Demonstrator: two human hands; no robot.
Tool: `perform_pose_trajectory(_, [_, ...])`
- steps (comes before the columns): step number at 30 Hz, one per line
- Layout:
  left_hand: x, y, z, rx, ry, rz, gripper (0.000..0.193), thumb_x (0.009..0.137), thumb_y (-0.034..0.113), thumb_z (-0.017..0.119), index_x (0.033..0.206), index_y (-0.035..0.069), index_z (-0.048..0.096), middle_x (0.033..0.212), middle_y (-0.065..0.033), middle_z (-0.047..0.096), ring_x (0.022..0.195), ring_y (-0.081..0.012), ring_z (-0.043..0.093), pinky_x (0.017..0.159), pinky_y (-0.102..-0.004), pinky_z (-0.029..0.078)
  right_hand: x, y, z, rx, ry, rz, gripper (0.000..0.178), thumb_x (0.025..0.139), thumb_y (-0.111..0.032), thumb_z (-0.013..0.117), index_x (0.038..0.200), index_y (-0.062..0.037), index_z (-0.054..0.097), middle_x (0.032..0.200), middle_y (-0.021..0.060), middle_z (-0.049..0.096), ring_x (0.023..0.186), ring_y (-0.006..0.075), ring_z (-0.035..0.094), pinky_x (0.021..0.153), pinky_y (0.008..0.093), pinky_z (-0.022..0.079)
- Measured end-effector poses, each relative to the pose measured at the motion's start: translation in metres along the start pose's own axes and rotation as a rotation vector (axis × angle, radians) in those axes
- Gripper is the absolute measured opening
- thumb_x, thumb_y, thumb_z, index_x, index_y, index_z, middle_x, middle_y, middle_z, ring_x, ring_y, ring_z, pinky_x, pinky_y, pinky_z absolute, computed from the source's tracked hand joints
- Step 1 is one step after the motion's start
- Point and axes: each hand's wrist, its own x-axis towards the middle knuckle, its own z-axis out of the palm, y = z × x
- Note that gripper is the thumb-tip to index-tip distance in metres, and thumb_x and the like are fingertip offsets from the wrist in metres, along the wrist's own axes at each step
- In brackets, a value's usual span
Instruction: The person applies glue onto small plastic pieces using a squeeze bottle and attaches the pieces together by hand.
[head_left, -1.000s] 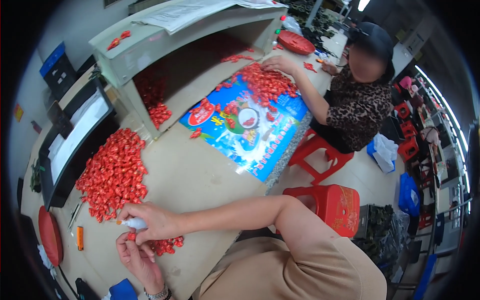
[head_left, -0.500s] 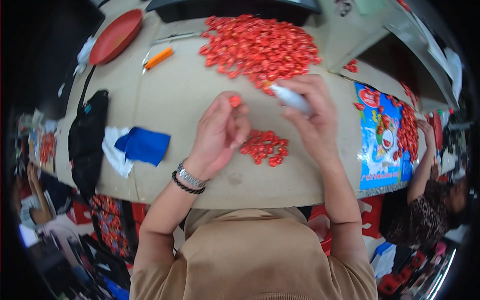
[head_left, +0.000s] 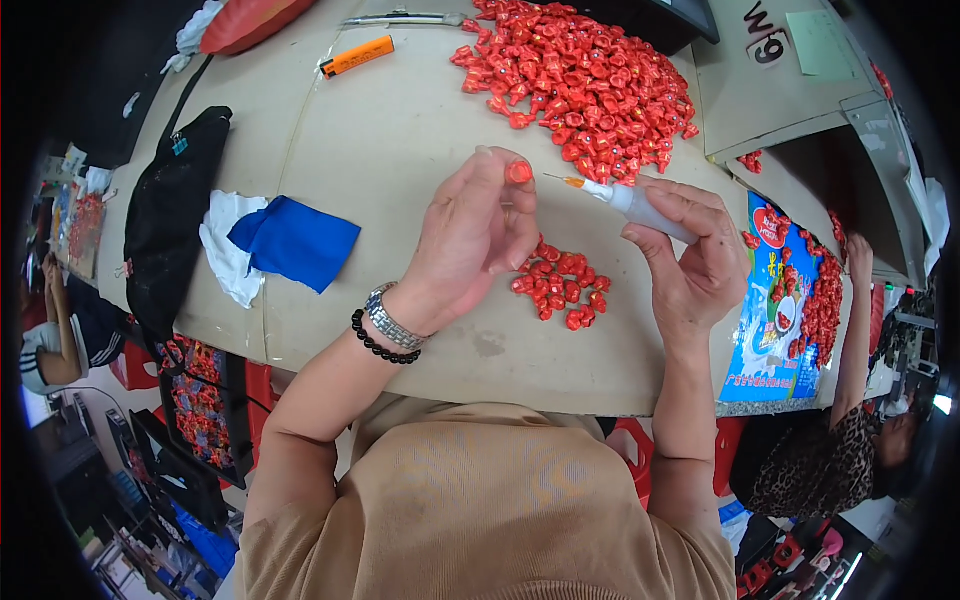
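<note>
Bottle (head_left: 648,211) moved closer; red piece (head_left: 519,173) pinched in left hand (head_left: 468,232).

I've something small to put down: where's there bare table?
Bare: between the orange item, blue cloth and left hand; also between the small red pile and near table edge. Crowded: the large red pile and the blue printed sheet's right side.

Premises present as a small-parts assembly workshop. A beige worktable (head_left: 400,120) bears a heap of small, like red pieces (head_left: 595,95), and a needle-tipped bottle (head_left: 645,208) is held over it. A co-worker's arm (head_left: 854,345) extends to a further red heap (head_left: 822,305) at right; another person (head_left: 98,325) is at left.
</note>
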Motion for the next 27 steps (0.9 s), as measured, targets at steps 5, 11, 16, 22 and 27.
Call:
perform_pose_trajectory(5, [0.0001, -0.0027, 0.0007, 0.131, 0.046, 0.053, 0.040, 0.101, 0.044, 0.032, 0.095, 0.008, 0.047, 0.078, -0.0023, 0.048, 0.048, -0.0091, 0.044, 0.038, -0.0211, 0.026, 0.0023, -0.0014, 0.0006, -0.060, -0.024, -0.030, 0.031, 0.063, 0.008, 0.076, 0.091, 0.0031, 0.065, 0.091, 0.0139, 0.068, 0.086, 0.0239, 0.066, 0.071, 0.0301, 0.057])
perform_pose_trajectory(11, [0.0011, -0.0021, 0.0046, 0.205, 0.089, 0.070, 0.041, 0.101, 0.044, 0.030, 0.094, 0.008, 0.048, 0.074, -0.0019, 0.048, 0.046, -0.0088, 0.043, 0.038, -0.0207, 0.026, 0.0021, -0.0017, 0.0007, -0.087, -0.031, -0.015, 0.030, 0.062, 0.009, 0.075, 0.089, 0.0033, 0.065, 0.088, 0.0129, 0.068, 0.084, 0.0236, 0.066, 0.069, 0.0296, 0.056])
perform_pose_trajectory(16, [0.0008, -0.0057, -0.0013, 0.197, 0.068, 0.100, 0.040, 0.098, 0.047, 0.040, 0.097, 0.009, 0.051, 0.072, -0.0007, 0.050, 0.046, -0.0079, 0.047, 0.037, -0.0200, 0.026, 0.0014, -0.0012, 0.0019, -0.128, -0.049, -0.035, 0.029, 0.060, 0.008, 0.075, 0.088, 0.0025, 0.066, 0.087, 0.0123, 0.068, 0.081, 0.0226, 0.067, 0.068, 0.0292, 0.055])
perform_pose_trajectory(22, [0.0002, -0.0064, -0.0005, 0.223, 0.070, 0.104, 0.040, 0.098, 0.047, 0.039, 0.096, 0.009, 0.052, 0.073, -0.0004, 0.051, 0.046, -0.0074, 0.047, 0.037, -0.0196, 0.026, 0.0008, -0.0016, 0.0026, -0.122, -0.048, -0.025, 0.030, 0.060, 0.008, 0.075, 0.088, 0.0017, 0.066, 0.087, 0.0119, 0.068, 0.081, 0.0226, 0.067, 0.068, 0.0290, 0.055])
perform_pose_trajectory(27, [0.0002, -0.0066, 0.0001, 0.228, 0.065, 0.117, 0.040, 0.098, 0.047, 0.039, 0.095, 0.009, 0.052, 0.073, -0.0002, 0.051, 0.045, -0.0070, 0.047, 0.037, -0.0193, 0.026, 0.0009, -0.0001, 0.0025, -0.137, -0.062, -0.046, 0.030, 0.060, 0.009, 0.074, 0.089, 0.0020, 0.066, 0.088, 0.0120, 0.068, 0.081, 0.0225, 0.067, 0.067, 0.0287, 0.055])
